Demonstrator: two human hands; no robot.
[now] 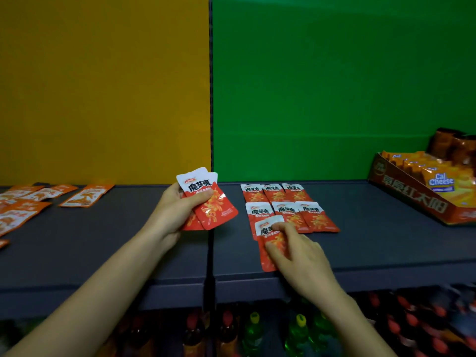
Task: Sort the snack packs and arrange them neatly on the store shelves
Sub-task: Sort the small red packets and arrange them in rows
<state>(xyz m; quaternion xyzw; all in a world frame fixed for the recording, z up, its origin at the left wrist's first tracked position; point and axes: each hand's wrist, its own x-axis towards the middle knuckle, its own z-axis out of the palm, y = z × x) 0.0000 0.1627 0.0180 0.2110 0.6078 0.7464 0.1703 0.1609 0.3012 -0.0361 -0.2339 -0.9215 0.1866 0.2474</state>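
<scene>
On the dark shelf (386, 240), just near of the rowed red konjac packs (283, 210), my right hand (301, 253) presses one single pack (266, 231) flat, fingers loose. Leftward, my left hand (170, 210) grips several spare packs (206, 202).

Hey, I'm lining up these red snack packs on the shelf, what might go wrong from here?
The pack under your right hand reaches close to the shelf's front edge; a nudge might drop it onto the bottles below.
It overlaps the front row, so sliding it may skew that row.
Your left hand grips fanned packs; the outer one might slip.
</scene>
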